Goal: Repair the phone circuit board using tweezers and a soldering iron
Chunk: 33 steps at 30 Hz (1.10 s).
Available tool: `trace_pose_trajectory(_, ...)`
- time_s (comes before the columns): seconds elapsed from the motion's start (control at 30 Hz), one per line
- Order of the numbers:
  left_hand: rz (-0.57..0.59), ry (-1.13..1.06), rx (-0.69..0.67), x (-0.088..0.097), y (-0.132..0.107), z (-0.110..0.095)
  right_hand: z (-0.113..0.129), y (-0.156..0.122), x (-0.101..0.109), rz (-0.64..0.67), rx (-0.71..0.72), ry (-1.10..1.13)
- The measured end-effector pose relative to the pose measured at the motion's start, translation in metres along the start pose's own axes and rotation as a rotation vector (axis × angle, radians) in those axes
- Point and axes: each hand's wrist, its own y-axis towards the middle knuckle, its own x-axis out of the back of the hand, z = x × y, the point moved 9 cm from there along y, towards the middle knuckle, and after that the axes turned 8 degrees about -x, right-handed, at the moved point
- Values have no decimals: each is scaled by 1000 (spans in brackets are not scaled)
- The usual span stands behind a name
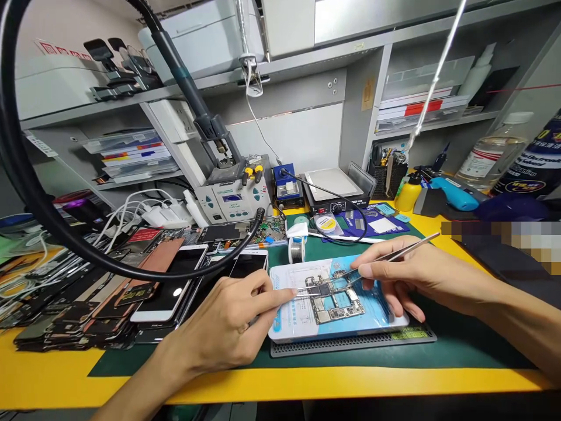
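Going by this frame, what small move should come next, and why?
Probably a gentle closing of the tweezers in the right hand: their prongs look spread over the circuit board, while the left hand has a slim metal tool at the board's left side, perhaps enough to steady it. Contact at the tips is too fine to tell.

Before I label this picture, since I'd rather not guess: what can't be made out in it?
All in the head view:
Circuit board: chip markings, too small to read.
Metal tool: its rear part, hidden by the left hand.
Tweezers: their middle, covered by the right hand.
Dark can: its right side, cut off by the picture's right edge.
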Motion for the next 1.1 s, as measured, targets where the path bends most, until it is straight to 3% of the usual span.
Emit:
trace_pose_trajectory(0.57,-35,112,-25,-2,-3,-10,-6,0,6,-51,-43,-13)
trace_pose_trajectory(1.1,-75,83,-42,-1,-1,-9,-14,2,13,-46,-47,-79)
